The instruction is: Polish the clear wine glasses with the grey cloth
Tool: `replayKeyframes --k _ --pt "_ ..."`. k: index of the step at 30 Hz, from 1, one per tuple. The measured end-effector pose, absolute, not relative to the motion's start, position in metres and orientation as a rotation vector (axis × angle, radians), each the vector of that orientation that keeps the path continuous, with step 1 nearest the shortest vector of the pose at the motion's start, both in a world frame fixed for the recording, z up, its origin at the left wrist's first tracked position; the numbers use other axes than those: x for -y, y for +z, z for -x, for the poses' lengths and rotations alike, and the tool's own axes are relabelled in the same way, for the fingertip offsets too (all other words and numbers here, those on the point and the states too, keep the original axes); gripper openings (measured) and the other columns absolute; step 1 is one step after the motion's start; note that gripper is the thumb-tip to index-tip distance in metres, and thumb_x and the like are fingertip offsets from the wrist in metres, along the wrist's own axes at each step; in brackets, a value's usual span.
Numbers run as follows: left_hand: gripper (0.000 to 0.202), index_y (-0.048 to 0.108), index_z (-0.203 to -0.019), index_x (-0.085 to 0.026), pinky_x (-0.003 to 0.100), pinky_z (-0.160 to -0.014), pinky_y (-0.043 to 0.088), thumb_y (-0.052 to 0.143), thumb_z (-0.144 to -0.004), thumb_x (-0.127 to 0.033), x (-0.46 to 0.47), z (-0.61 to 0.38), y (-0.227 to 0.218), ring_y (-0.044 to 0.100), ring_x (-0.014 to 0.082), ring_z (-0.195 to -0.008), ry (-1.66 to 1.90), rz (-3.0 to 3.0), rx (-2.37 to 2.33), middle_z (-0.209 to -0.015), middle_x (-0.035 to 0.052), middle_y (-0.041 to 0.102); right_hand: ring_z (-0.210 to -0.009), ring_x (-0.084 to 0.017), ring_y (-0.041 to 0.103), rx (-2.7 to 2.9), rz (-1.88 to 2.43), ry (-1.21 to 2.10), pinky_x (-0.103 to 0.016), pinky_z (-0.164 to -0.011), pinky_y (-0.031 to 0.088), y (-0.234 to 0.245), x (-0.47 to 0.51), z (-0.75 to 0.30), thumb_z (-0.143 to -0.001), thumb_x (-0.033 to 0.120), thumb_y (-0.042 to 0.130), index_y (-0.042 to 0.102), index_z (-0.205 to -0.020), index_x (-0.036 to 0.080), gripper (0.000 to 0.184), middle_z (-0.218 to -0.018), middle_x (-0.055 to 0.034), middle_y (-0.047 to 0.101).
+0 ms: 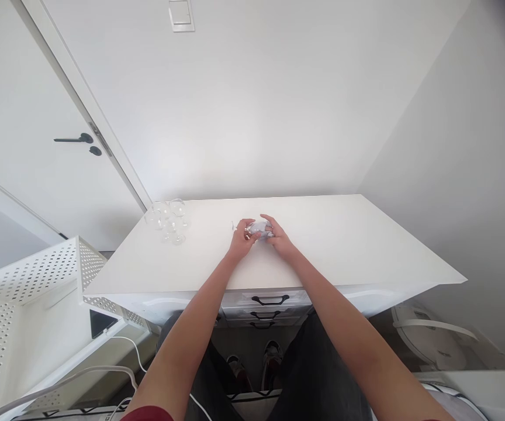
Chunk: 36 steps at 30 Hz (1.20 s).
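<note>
Over the middle of the white cabinet top [322, 245], my two hands meet around a clear stemmed glass [249, 230] lying on its side. My left hand [241, 238] curls around it, and what looks like its foot sticks out to the left. Fingers of my right hand [279, 238] close on a pale, crumpled cloth [261, 229] pressed to the glass's bowl. Much of the glass is hidden by fingers and cloth. Several clear stemmed glasses [165, 220] stand together at the cabinet's back left corner, apart from my hands.
A white wall [252, 117] rises behind the cabinet, with a door [37, 105] at the left. Drawers with black handles [270, 300] face my legs. At the lower left is a white perforated rack [28, 286] holding a dark flat device [101, 323], with a white cable nearby.
</note>
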<state>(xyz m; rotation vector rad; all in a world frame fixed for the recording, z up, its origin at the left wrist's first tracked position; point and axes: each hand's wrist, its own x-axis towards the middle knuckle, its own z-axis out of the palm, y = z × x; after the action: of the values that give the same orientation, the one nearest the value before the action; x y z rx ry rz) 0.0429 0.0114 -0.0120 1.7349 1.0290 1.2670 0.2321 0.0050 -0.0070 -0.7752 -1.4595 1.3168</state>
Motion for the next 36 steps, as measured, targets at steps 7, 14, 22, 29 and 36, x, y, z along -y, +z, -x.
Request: replayKeyframes --k 7,14,22,29,36 --pt "0.044 0.058 -0.126 -0.028 0.029 -0.065 0.053 0.071 -0.092 -0.052 -0.012 -0.042 -0.011 0.056 0.0052 -0.06 1.348 -1.653 -1.064 -0.121 0.0064 0.066 -0.084 -0.021 0.063 1.162 0.731 1.321 -0.033 -0.075 0.048 -0.006 -0.009 -0.239 -0.062 0.014 0.063 0.049 -0.142 0.031 0.083 -0.104 -0.0027 0.071" --pt "0.047 0.055 -0.129 -0.027 0.028 -0.061 0.053 0.07 -0.092 -0.051 -0.012 -0.044 -0.014 0.059 0.0071 -0.062 1.259 -1.716 -1.028 -0.115 0.0051 0.064 -0.1 -0.024 0.063 1.472 0.808 1.252 -0.039 -0.091 0.049 -0.004 -0.002 -0.234 -0.067 0.014 0.06 0.045 -0.153 0.034 0.09 -0.123 -0.0045 0.071" --pt "0.045 0.057 -0.127 -0.026 0.027 -0.064 0.054 0.071 -0.092 -0.051 -0.013 -0.043 -0.013 0.056 0.0053 -0.062 1.272 -1.68 -1.045 -0.114 0.005 0.062 -0.092 -0.022 0.066 1.364 0.744 1.376 -0.035 -0.08 0.052 -0.004 -0.005 -0.235 -0.064 0.015 0.064 0.055 -0.139 0.032 0.077 -0.113 -0.003 0.072" --pt "0.046 0.05 -0.134 -0.029 0.027 -0.067 0.054 0.067 -0.096 -0.046 -0.012 -0.044 -0.012 0.06 0.0036 -0.063 1.237 -1.701 -1.015 -0.13 0.0065 0.058 -0.095 -0.022 0.067 1.263 0.757 1.27 -0.036 -0.083 0.052 -0.003 -0.003 -0.236 -0.068 0.017 0.067 0.047 -0.146 0.036 0.082 -0.118 -0.0029 0.072" --pt "0.051 0.047 -0.146 -0.029 0.023 -0.055 0.049 0.06 -0.099 -0.045 -0.01 -0.044 -0.013 0.068 0.0097 -0.073 1.123 -1.702 -0.917 -0.138 0.0125 0.055 -0.095 -0.023 0.068 1.467 0.818 1.12 -0.04 -0.091 0.053 -0.004 0.0 -0.231 -0.077 0.031 0.081 0.058 -0.137 0.03 0.064 -0.113 -0.0055 0.073"
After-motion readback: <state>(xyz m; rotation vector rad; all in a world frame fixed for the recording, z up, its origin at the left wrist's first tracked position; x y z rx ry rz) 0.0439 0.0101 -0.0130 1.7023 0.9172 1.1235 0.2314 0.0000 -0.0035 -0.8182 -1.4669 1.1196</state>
